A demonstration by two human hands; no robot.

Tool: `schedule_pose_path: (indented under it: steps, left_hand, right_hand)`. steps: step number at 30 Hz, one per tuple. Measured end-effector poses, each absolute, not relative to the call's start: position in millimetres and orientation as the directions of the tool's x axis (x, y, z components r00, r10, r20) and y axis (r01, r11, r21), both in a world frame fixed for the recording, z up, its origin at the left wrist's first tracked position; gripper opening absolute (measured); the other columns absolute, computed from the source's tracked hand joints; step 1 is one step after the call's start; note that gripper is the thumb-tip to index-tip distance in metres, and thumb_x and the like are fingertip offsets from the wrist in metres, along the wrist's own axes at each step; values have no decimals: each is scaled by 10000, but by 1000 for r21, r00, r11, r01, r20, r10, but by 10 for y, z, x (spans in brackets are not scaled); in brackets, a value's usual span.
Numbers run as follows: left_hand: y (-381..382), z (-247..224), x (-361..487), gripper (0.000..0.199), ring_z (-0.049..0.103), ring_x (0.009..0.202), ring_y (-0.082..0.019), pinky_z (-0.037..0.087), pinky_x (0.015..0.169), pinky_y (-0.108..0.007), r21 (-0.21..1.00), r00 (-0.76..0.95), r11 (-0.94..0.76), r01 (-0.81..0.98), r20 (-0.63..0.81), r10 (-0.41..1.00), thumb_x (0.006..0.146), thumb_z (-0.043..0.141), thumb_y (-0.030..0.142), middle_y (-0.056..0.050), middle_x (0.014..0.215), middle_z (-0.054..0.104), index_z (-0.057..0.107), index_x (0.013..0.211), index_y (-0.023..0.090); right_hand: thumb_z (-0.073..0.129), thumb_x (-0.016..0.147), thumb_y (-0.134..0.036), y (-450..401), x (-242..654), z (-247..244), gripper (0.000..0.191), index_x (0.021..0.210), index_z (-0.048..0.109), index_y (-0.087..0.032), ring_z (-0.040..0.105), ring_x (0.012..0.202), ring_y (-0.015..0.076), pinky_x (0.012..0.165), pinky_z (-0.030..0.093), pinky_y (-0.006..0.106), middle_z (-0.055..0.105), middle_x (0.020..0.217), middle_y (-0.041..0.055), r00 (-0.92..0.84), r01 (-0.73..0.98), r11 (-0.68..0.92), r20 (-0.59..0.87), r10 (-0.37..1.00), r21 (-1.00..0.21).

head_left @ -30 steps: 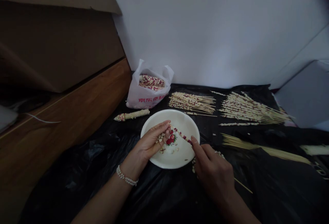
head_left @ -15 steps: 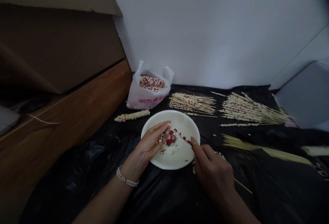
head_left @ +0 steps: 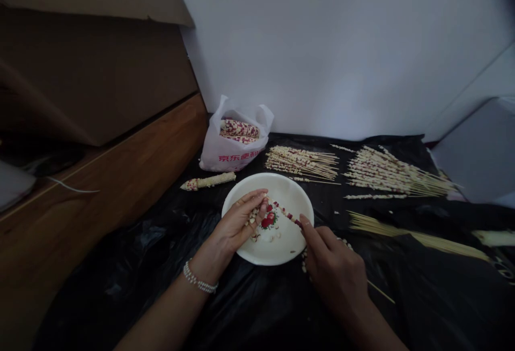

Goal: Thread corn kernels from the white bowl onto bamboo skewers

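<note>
My left hand [head_left: 243, 219] is closed around loose corn kernels [head_left: 253, 216], above the left side of a white bowl [head_left: 237, 190]. Its thumb and fingertips pinch at the tip of a skewer threaded with cream and dark red kernels [head_left: 286, 212]. My right hand [head_left: 336, 260] grips that skewer near the bowl's right rim, and the bare stick comes out below the hand. A few kernels lie in the bowl, over a red printed pattern [head_left: 269, 218]. More pale kernels [head_left: 304, 260] show beside my right hand, partly hidden by it.
Behind the bowl stand a white plastic bag [head_left: 229, 160] of corn cobs and a mostly stripped cob [head_left: 211, 180]. Filled skewers lie in two piles [head_left: 301, 160] [head_left: 378, 171]. Bare skewers [head_left: 418, 235] lie at right on black plastic sheeting [head_left: 132, 276]. A wooden board [head_left: 153, 152] borders the left.
The view has shifted very slightly. Both hands keep nearly the same pose at the skewer, with no clear change in what they hold.
</note>
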State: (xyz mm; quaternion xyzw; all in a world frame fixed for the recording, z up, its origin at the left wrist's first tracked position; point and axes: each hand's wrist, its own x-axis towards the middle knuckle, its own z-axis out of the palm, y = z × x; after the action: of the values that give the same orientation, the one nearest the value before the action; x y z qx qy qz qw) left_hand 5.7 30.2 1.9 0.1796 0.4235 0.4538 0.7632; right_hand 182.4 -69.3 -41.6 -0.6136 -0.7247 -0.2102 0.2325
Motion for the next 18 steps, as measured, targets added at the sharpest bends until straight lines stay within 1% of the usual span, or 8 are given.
schedule_pose_path:
  steps: [3, 6, 12, 18]
  left_hand:
    - [321, 39, 42, 200, 637, 783, -110, 514, 728, -172, 593, 255, 576, -563, -538, 803, 709, 680, 21, -51, 875, 688, 703, 863, 145]
    - [345, 31, 21, 219, 638, 745, -109, 527, 684, -173, 523, 305, 624, -580, -571, 762, 706, 678, 14, -42, 852, 691, 698, 876, 151]
    - [366, 7, -4, 251, 635, 725, -117, 521, 661, -180, 534, 292, 624, -570, -578, 762, 684, 701, 25, -43, 817, 687, 687, 900, 153]
    - [367, 48, -13, 211, 615, 640, -106, 533, 591, -189, 482, 329, 640, -598, -581, 744, 701, 658, 2, -31, 729, 664, 673, 841, 159]
  right_hand:
    - [464, 849, -149, -694, 1831, -416, 451, 1293, 524, -209, 507, 532, 60, 482, 317, 215, 637, 765, 2, -142, 987, 162, 595, 791, 21]
    - [464, 851, -151, -700, 1831, -407, 445, 1286, 531, -212, 505, 529, 64, 483, 315, 219, 643, 765, 3, -135, 988, 155, 603, 787, 19]
    - [486, 846, -143, -703, 1831, -407, 453, 1291, 527, -220, 527, 560, 59, 495, 334, 209, 638, 779, -4, -140, 986, 164, 604, 785, 16]
    - [484, 857, -152, -692, 1843, -412, 449, 1300, 517, -217, 525, 571, 66, 523, 353, 208, 640, 788, -3, -160, 981, 191, 599, 785, 12]
